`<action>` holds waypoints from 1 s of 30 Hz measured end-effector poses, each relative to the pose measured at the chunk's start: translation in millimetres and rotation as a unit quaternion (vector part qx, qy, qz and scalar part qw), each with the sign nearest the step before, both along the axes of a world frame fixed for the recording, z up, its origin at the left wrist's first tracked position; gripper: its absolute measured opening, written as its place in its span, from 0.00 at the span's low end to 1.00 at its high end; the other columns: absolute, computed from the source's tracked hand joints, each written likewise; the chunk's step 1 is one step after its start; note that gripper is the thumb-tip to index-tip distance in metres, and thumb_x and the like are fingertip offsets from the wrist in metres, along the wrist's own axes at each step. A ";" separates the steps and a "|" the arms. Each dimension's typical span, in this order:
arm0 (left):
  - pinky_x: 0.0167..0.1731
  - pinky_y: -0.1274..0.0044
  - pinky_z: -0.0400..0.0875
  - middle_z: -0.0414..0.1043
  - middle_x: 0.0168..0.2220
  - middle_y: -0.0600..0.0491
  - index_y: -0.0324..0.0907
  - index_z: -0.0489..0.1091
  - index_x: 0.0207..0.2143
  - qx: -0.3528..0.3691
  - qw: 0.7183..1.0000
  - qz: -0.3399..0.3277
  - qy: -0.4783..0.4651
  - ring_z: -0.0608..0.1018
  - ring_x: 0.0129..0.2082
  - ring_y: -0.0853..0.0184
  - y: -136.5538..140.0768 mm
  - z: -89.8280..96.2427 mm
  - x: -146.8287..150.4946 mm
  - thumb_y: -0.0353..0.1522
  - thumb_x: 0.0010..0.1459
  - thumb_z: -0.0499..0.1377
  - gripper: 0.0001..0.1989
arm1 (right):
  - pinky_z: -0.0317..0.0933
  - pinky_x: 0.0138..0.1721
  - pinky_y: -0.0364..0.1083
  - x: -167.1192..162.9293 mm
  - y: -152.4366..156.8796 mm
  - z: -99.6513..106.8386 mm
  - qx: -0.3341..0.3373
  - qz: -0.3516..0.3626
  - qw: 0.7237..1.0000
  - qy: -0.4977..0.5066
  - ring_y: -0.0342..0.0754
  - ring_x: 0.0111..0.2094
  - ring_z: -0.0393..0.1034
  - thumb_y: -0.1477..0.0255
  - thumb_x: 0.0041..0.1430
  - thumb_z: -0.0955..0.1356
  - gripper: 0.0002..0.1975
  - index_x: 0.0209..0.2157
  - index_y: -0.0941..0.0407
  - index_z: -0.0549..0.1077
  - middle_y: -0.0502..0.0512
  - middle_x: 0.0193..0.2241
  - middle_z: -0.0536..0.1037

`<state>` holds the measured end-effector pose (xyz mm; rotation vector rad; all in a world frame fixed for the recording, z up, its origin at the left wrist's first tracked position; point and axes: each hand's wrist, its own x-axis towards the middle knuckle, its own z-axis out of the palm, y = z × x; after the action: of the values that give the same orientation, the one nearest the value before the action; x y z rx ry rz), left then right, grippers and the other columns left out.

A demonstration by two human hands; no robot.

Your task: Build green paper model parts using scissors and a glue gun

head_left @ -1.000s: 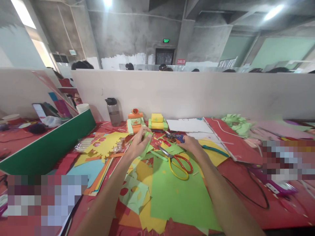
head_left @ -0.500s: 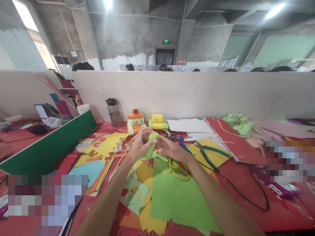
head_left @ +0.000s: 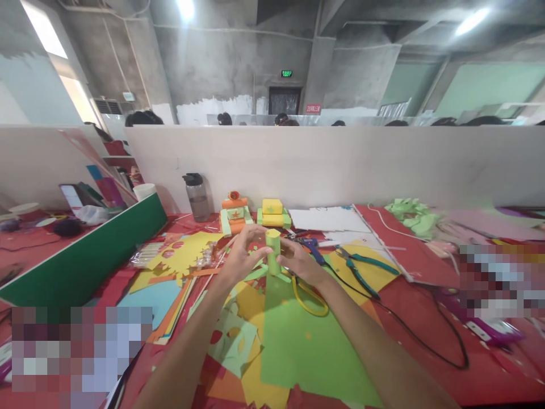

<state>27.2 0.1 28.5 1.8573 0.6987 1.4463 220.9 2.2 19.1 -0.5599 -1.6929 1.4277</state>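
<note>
A light green paper tube (head_left: 273, 258) with a yellow top end stands upright between my two hands. My left hand (head_left: 243, 255) holds it from the left, its thumb against the side. From the right, the fingers of my right hand (head_left: 301, 260) close on it. Under the hands lie pale green paper strips (head_left: 256, 274) and a large green sheet (head_left: 313, 346). Yellow-handled scissors (head_left: 313, 307) rest by my right wrist, their blades mostly hidden. Behind stand two small paper models, one orange and green (head_left: 234, 215), the other yellow and green (head_left: 273, 213).
A blue glue gun (head_left: 313, 247) and teal-handled pliers (head_left: 361, 270) lie to the right, with a black cord (head_left: 419, 324). Left are cut yellow sheets (head_left: 183, 254), blue paper (head_left: 155, 304) and a green divider (head_left: 93, 250). A water bottle (head_left: 197, 199) stands before the white partition (head_left: 323, 162).
The paper tube has gone from tilted to upright and shifted slightly right. My right hand's fingers have come in against its side; the left hand still holds it.
</note>
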 end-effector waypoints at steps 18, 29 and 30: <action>0.44 0.73 0.71 0.73 0.44 0.49 0.44 0.66 0.48 0.057 0.988 0.025 0.142 0.76 0.40 0.66 -2.1 1.9 1.1 0.36 0.61 0.62 0.14 | 0.52 0.27 0.40 -4.0 -5.8 7.1 0.108 -0.127 0.980 -0.112 0.40 0.25 0.55 0.71 0.55 0.71 0.09 0.31 0.55 0.66 0.44 0.25 0.63; 0.36 0.78 0.67 0.74 0.34 0.52 0.41 0.70 0.36 0.066 0.976 0.041 0.201 0.74 0.34 0.68 -5.9 11.4 -6.4 0.35 0.66 0.55 0.08 | 0.52 0.25 0.42 0.3 -0.6 4.1 0.122 -0.181 0.970 -0.108 0.41 0.23 0.56 0.62 0.53 0.74 0.17 0.24 0.55 0.65 0.45 0.21 0.64; 0.36 0.78 0.67 0.74 0.34 0.52 0.41 0.70 0.36 0.066 0.974 0.039 0.215 0.74 0.34 0.68 -6.0 11.2 -6.9 0.35 0.67 0.53 0.09 | 0.51 0.25 0.42 0.9 -0.2 3.6 0.122 -0.183 0.969 -0.109 0.41 0.23 0.56 0.62 0.54 0.74 0.17 0.24 0.55 0.65 0.45 0.21 0.64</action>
<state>20.3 -5.9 39.7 2.3029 0.9065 1.1685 221.7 2.0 22.7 -0.8639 -1.7902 0.9079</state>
